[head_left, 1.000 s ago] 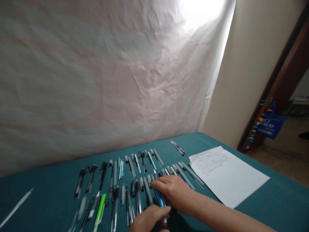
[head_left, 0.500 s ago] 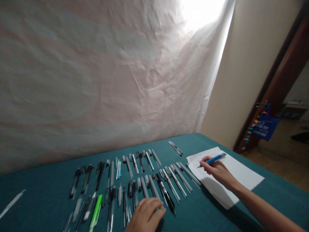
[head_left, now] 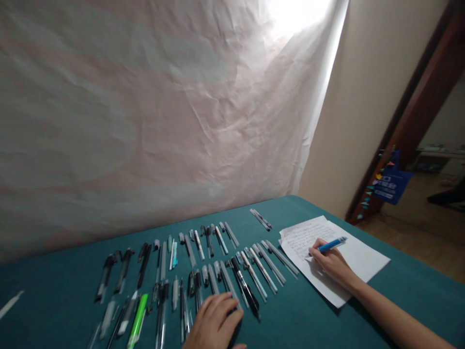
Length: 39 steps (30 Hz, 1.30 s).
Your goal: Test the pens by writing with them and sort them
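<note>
Left hand [head_left: 217, 321] spread, right hand [head_left: 333, 264] gripping a slim blue pen [head_left: 332, 245], you seemingly write on white paper [head_left: 363, 257], next needing steadiness.

The bottom edge cuts off the left hand [head_left: 216, 320] and the green pen [head_left: 138, 317], the left edge crops a white pen [head_left: 11, 304], the right hand [head_left: 331, 264] covers part of the blue pen [head_left: 331, 245], and the handwriting [head_left: 303, 237] is too small to read.

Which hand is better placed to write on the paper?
Right, likely: the right hand holds the blue pen at the paper, while the left hand lies near the black pen, apart from the paper.
</note>
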Tool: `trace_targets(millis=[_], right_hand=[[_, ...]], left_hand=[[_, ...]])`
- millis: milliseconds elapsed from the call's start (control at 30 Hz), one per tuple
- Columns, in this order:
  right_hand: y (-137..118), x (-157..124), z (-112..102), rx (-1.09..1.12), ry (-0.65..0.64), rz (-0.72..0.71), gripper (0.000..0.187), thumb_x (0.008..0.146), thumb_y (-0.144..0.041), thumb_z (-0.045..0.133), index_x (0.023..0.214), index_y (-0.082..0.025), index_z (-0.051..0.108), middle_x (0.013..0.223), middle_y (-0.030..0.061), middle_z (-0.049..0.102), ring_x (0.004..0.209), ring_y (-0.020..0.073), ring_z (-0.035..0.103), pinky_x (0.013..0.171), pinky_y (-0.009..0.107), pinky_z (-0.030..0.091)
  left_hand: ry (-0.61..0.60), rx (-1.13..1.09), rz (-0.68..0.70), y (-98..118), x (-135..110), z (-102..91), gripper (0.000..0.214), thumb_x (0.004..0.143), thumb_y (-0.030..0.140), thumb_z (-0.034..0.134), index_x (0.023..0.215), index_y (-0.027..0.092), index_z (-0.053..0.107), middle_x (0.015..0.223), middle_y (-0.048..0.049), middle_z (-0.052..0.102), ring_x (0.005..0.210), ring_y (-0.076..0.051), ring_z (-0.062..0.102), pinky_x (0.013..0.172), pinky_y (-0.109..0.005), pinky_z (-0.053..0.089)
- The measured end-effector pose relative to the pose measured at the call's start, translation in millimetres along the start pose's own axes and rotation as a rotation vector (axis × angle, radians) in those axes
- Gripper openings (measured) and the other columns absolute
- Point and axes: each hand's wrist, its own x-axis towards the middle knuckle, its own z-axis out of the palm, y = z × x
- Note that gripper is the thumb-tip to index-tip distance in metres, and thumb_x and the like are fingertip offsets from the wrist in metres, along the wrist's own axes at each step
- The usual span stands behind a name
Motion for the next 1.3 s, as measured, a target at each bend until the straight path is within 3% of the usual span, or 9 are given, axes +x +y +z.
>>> trace_targets(millis=[200, 433, 1300], right_hand=[[2, -1, 1, -0.028, 0.041, -0.03, 0.019, 0.074, -0.034, 0.044, 0.062, -0.02, 0.049, 0.05, -0.0033, 0.049, 0.052, 0.0147, 0.046, 0.054, 0.027, 0.035], [8, 2, 3, -0.134, -0.007, -0.091, 0.019, 0.077, -0.034, 0.042, 0.063, -0.02, 0.045, 0.058, -0.0017, 0.05, 0.06, 0.0158, 0.049, 0.061, 0.029, 0.038], [18, 4, 4, -0.102, 0.0, -0.098, 0.017, 0.074, -0.032, 0.044, 0.062, -0.02, 0.045, 0.055, -0.0029, 0.048, 0.056, 0.0143, 0.047, 0.056, 0.027, 0.038]], left_hand=[[0.019, -0.007, 0.02, -1, -1, 2.9, 0.038, 0.078, 0.039, 0.051, 0.111, 0.02, 0.053, 0.105, -0.008, 0.063, 0.1, -0.024, 0.054, 0.081, -0.036, 0.046], [0.043, -0.001, 0.01, 1, 3, -4.0, 0.036, 0.077, 0.039, 0.052, 0.108, 0.02, 0.055, 0.101, -0.0065, 0.064, 0.099, -0.022, 0.055, 0.081, -0.032, 0.046], [0.015, 0.051, 0.032, 3, 5, -7.7, 0.034, 0.075, 0.035, 0.056, 0.104, 0.017, 0.055, 0.099, -0.0077, 0.064, 0.097, -0.024, 0.057, 0.076, -0.038, 0.051]])
